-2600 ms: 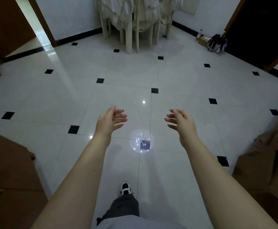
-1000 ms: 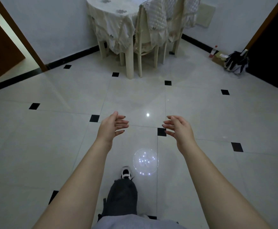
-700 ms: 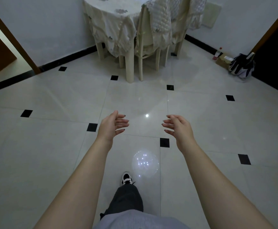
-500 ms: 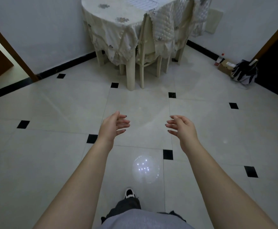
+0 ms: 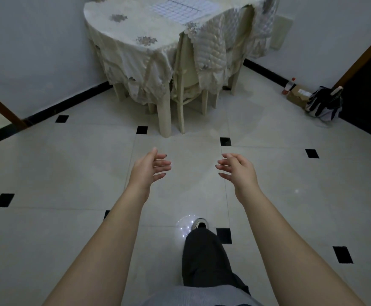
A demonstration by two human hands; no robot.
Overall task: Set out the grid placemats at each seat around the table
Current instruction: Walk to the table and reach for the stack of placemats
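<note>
- Floor: glossy tile running from the desk toward the camera. A shoe is planted on it well short of the desk. Hazard: a hurried step on this sheen may slip.
- Desk: round and covered by a loose cloth that hangs past its edge. Hazard: sliding a mat across the top may drag or bunch the cloth.
- Chair: pushed in against the near side of the desk, with a quilted cover over its back. Hazard: it blocks a direct reach, and leaning over it may catch the cover.
- Grid placemats: flat on the desk top toward its far side, partly cut off by the frame edge. Whether this is one mat or a stack cannot be told. No mat shows at the near seat.
- Left grip and right grip: both empty, fingers relaxed and spread, palms facing each other, well short of the desk. Hazard: lifting from one corner may take several mats at once.
</note>
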